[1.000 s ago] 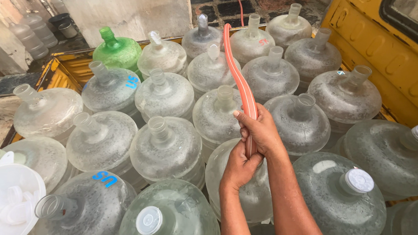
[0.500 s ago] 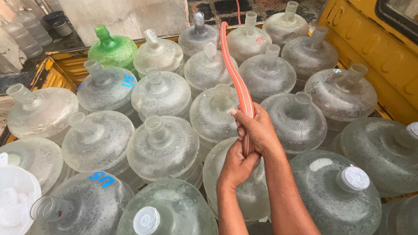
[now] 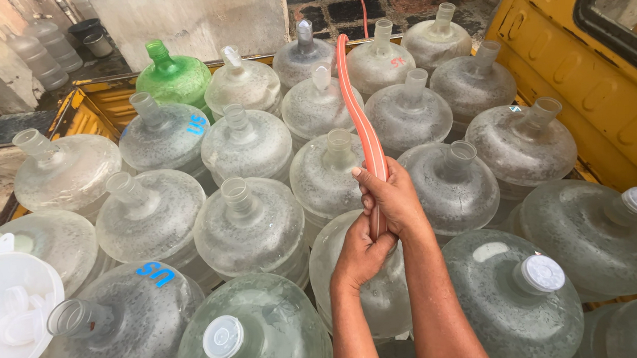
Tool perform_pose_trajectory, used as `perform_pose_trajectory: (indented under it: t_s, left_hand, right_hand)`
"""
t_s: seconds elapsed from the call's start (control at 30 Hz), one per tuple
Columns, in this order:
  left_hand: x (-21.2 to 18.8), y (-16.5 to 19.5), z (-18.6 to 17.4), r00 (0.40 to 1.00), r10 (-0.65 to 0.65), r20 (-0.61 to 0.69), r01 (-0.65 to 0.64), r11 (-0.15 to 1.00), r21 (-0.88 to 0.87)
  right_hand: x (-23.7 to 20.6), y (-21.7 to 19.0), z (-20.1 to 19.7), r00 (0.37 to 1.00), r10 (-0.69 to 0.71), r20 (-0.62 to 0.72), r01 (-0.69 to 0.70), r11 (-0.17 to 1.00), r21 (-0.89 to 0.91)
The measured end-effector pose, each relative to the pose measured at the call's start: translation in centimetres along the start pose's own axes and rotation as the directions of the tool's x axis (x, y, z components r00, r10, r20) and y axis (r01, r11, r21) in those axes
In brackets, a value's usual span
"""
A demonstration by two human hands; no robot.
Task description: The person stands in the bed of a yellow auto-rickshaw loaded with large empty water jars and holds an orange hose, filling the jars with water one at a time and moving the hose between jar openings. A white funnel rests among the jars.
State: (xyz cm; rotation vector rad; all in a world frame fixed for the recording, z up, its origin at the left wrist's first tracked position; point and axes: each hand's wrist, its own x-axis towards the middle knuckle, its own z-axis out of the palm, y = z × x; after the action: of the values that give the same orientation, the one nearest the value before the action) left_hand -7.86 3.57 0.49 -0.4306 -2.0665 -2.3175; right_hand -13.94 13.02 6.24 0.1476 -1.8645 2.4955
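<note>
Over the packed jugs: both hands meet on an orange hose (image 3: 363,126), which runs up from them toward the wet paved ground beyond the load.
Right hand (image 3: 388,197): its grip is closed round the hose, thumb lying along the tube, the higher of the two.
Left hand (image 3: 359,253): its grip is closed on the hose's lower end just beneath the right hand, and the two hands touch.
Change since a second ago: the hands sit in much the same hold as before; the view has drifted a little, so the jugs lie slightly further right in the picture, and the hose keeps the same gentle curve. No jug has moved.
Reading of that: the hose end is being held steady over the clear jug (image 3: 382,292) directly under the hands; whether water flows cannot be told, since the hands hide the end.
Jugs: large clear bottles stand shoulder to shoulder, most with open necks; three near ones carry white caps (image 3: 223,337). One green jug (image 3: 174,77) stands at the far left corner.
Surface: a yellow vehicle bed (image 3: 96,103), with a yellow cab wall (image 3: 590,92) on the right.
Surroundings: a white bowl of loose caps (image 3: 10,319) at the left edge; more bottles and a dark bucket (image 3: 93,38) by a grey wall behind.
</note>
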Motion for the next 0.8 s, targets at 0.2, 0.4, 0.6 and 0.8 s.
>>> perform_pose_trajectory:
  t_s: [0.2,0.4,0.6,0.8]
  left_hand:
    - [0.04,-0.27,-0.14,1.000,0.003,0.009,-0.003,1.000,-0.020]
    - [0.13,-0.17,-0.09,1.000,0.006,-0.005,-0.006,1.000,0.007]
    - [0.17,0.01,-0.08,1.000,-0.007,-0.013,0.008,1.000,0.016]
    - [0.10,0.03,-0.11,1.000,-0.022,-0.008,0.022,1.000,0.011]
  right_hand:
    - [0.10,0.05,0.08,1.000,0.010,-0.001,-0.010,1.000,0.000]
    - [0.13,0.01,0.05,1.000,0.009,0.002,-0.009,1.000,0.009]
    - [0.20,0.01,0.08,1.000,0.009,0.001,-0.009,1.000,0.019]
    - [0.23,0.07,0.03,1.000,0.004,0.007,-0.004,1.000,0.017]
